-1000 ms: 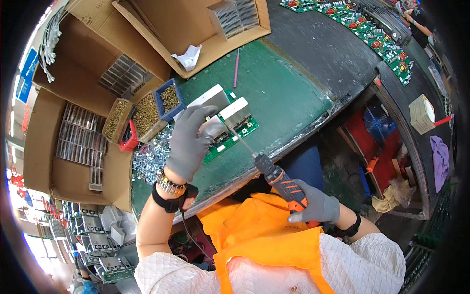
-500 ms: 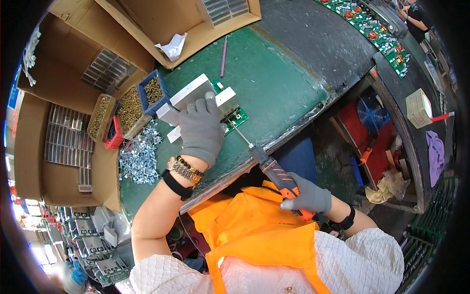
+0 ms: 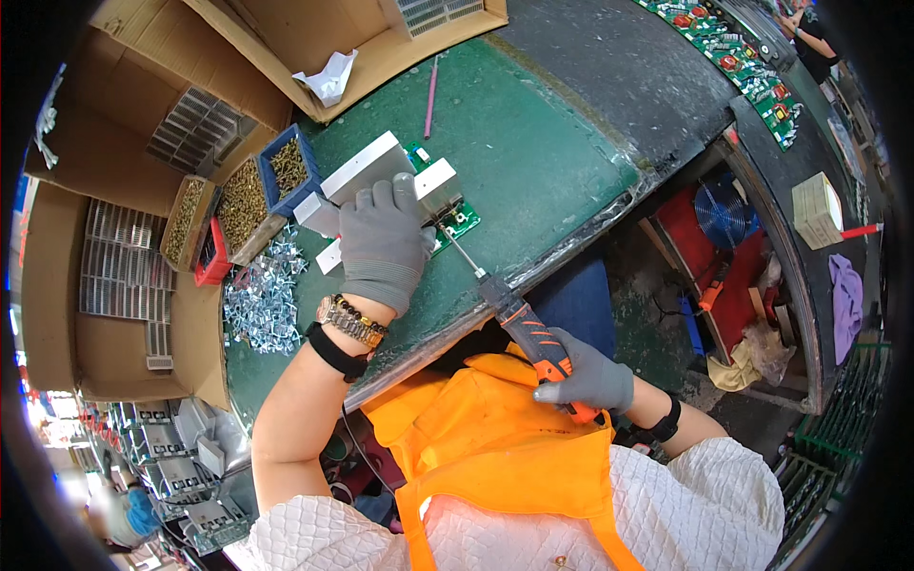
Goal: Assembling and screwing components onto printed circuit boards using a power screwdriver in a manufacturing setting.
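Note:
My left hand point(image 3: 386, 243), in a grey glove, presses down on a green circuit board point(image 3: 464, 222), its fingers curled over the silver metal heat sinks point(image 3: 367, 167) that stand on it. A smaller silver block point(image 3: 438, 187) rises from the board beside my fingertips. My right hand point(image 3: 592, 374), also gloved, is wrapped around the lower body of an orange and black electric screwdriver point(image 3: 533, 338). Its long bit points up and left, the tip reaching the board next to the smaller block. Whether a screw sits under the tip is too small to tell.
Left of the board lies a pile of small metal clips point(image 3: 262, 300). Behind it stand a blue bin point(image 3: 288, 169) of screws, other screw bins and a red bin point(image 3: 211, 255). Cardboard boxes point(image 3: 200, 357) hold metal parts. A pink stick point(image 3: 431, 95) lies on the green bench mat point(image 3: 533, 143).
The whole view has shifted slightly. My left hand stays on the heat sinks, and the screwdriver's tip remains at about the same spot on the board.

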`<act>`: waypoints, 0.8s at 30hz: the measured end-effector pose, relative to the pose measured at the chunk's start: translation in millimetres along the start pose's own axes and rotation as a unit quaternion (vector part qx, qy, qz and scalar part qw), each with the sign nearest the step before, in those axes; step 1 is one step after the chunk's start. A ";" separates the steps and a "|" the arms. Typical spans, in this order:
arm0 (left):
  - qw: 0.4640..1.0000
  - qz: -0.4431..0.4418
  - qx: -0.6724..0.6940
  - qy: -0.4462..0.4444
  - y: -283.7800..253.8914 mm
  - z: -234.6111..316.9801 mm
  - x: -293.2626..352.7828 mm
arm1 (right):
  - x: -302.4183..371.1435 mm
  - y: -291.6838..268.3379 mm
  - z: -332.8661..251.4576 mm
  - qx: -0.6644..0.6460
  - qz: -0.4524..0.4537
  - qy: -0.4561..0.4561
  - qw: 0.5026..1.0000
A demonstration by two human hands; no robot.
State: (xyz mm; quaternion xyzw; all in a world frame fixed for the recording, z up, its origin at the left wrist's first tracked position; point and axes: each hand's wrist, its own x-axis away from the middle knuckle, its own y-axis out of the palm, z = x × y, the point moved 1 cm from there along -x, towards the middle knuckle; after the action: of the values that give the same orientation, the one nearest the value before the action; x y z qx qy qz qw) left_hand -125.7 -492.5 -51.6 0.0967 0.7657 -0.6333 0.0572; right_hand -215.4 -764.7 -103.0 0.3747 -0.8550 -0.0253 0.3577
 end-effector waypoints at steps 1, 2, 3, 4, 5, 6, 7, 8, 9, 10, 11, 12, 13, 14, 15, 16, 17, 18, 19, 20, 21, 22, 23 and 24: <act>1.000 0.004 0.001 0.003 0.2 -0.2 0.2 | -1.2 0.7 1.3 -0.007 -0.001 -0.003 1.000; 1.000 0.003 0.001 0.002 0.4 -0.5 0.2 | -2.2 1.4 2.7 -0.021 0.002 0.015 1.000; 1.000 0.010 0.005 0.003 0.4 -0.8 0.1 | -3.3 2.2 3.3 -0.015 -0.001 -0.004 1.000; 1.000 0.018 0.009 0.004 0.4 -0.8 0.2 | -4.7 3.3 4.3 -0.016 0.000 -0.008 1.000; 1.000 0.016 0.009 0.004 0.5 -0.7 0.3 | -5.7 4.2 5.1 -0.020 0.000 0.000 1.000; 1.000 0.009 0.012 0.002 0.6 -0.9 0.3 | -7.2 5.2 5.2 -0.017 0.000 -0.012 1.000; 1.000 0.009 0.020 0.001 0.7 -1.0 0.4 | -8.8 6.5 5.4 -0.009 0.002 -0.024 1.000; 1.000 0.001 0.015 -0.001 1.1 -1.0 0.3 | -9.0 7.3 5.3 -0.001 0.004 -0.036 0.999; 1.000 0.006 0.013 -0.002 1.4 -1.0 0.2 | -9.0 8.0 5.4 -0.001 0.003 -0.035 0.999; 1.000 0.016 0.015 -0.001 1.7 -1.0 0.1 | -9.1 8.6 5.8 -0.032 -0.007 -0.017 0.999; 1.000 0.011 0.009 -0.003 2.4 -1.1 -0.1 | -8.8 8.9 6.4 -0.068 -0.024 0.015 0.997; 1.000 0.015 0.015 -0.001 2.5 -1.1 -0.1 | -9.3 8.3 5.9 -0.062 -0.020 0.001 0.998; 1.000 0.021 0.023 -0.002 2.6 -1.1 0.3 | -9.5 8.5 5.9 -0.116 -0.060 0.003 0.991; 1.000 0.019 0.018 0.000 2.3 -1.0 0.2 | -10.0 8.1 5.7 -0.178 -0.098 0.012 0.979; 1.000 0.018 0.022 0.000 1.6 -0.9 0.5 | -10.0 7.6 6.1 -0.172 -0.101 0.005 0.980; 0.999 0.016 0.028 -0.001 0.4 -0.8 0.2 | -10.3 6.9 6.2 -0.215 -0.126 0.011 0.968; 1.000 0.016 0.023 -0.001 -1.9 -0.7 0.5 | -9.9 7.0 6.9 -0.260 -0.149 0.016 0.954; 1.000 0.009 0.019 0.005 -4.8 -0.7 0.5 | -9.4 6.8 7.6 -0.263 -0.149 0.015 0.953; 1.000 0.003 0.016 0.012 -7.8 -0.2 -0.4 | -8.8 6.0 8.7 -0.206 -0.121 0.018 0.971; 1.000 0.005 0.016 0.015 -10.9 0.9 -2.1 | -7.9 4.7 9.7 -0.154 -0.092 0.023 0.983; 1.000 -0.028 0.002 0.010 -13.2 1.9 -4.3 | -6.0 4.8 10.5 -0.149 -0.089 0.017 0.985; 0.998 -0.055 -0.013 0.001 -15.4 3.0 -6.5 | -3.4 5.5 11.6 -0.118 -0.061 -0.012 0.991; 0.998 -0.059 -0.013 0.006 -16.8 6.0 -8.9 | -1.7 5.1 12.5 -0.089 -0.030 -0.010 0.996; 0.998 -0.059 -0.009 -0.014 -16.7 10.5 -11.0 | -0.3 4.1 12.4 -0.086 -0.032 -0.040 0.995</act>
State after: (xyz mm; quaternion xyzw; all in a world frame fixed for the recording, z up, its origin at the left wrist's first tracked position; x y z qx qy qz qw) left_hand -119.0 -506.6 -35.3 0.0422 0.7749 -0.6298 0.0314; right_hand -225.6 -764.3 -111.1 0.3685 -0.8508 -0.1250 0.3532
